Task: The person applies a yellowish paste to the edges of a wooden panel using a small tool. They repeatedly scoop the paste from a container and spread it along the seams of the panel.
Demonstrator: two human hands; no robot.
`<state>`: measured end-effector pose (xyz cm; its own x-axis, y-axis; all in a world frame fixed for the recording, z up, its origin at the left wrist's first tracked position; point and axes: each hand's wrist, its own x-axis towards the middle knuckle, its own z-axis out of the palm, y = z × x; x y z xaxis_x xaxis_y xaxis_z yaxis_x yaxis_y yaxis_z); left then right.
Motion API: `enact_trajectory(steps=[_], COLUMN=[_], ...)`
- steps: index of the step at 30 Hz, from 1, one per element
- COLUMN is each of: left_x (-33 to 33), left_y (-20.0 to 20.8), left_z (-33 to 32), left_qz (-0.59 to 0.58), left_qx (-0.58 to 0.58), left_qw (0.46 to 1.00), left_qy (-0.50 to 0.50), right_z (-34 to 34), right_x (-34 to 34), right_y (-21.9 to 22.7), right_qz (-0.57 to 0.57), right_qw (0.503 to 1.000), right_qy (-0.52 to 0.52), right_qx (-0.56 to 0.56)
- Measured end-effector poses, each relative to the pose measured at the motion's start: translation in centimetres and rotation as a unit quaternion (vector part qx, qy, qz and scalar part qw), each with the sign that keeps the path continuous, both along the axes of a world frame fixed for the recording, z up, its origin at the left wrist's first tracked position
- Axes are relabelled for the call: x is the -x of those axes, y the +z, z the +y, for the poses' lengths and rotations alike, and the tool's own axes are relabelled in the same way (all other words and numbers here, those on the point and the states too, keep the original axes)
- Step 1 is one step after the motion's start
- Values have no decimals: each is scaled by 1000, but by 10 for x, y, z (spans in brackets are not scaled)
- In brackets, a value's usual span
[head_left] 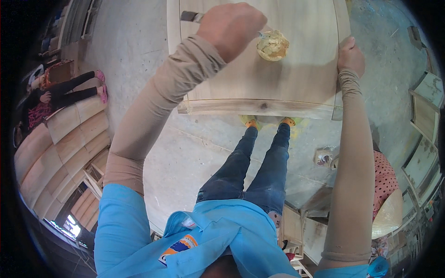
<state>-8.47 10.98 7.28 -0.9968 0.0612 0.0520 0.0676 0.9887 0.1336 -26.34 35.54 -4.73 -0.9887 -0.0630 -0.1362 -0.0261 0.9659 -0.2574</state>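
My left hand [234,28] is closed in a fist above a pale wooden panel [222,81]. A flat tool [191,16] with a dark end and a paler band sticks out of the fist on the left; whether it is a brush or a scraper I cannot tell. Just right of the knuckles is a round, yellow-crusted lump of paste [273,45], perhaps in a small cup; a bluish bit shows between it and the fist. Whether the fist holds it too is hidden. My right hand [351,58] grips the panel's right edge, thumb on top.
My feet stand close to the panel's near edge [264,106] on a grey concrete floor [181,153]. Stacked wooden boards [69,139] and a person in dark trousers [74,90] are at left. At right, behind my forearm, is a person in dotted pink clothing [384,180].
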Motion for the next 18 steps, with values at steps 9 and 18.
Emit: enact_trajectory(steps=[9, 18], left_x=[-23, -102], left_y=[-10, -18], left_z=[-29, 9], left_qz=[-79, -35], left_qx=[-339, -447], left_qw=[935, 891], left_qy=[73, 71], right_z=[0, 5], right_x=[4, 7], right_y=[-8, -11], right_qz=[-10, 12], right_qw=[1000, 1000], right_qy=[-3, 4], right_qx=[-13, -14])
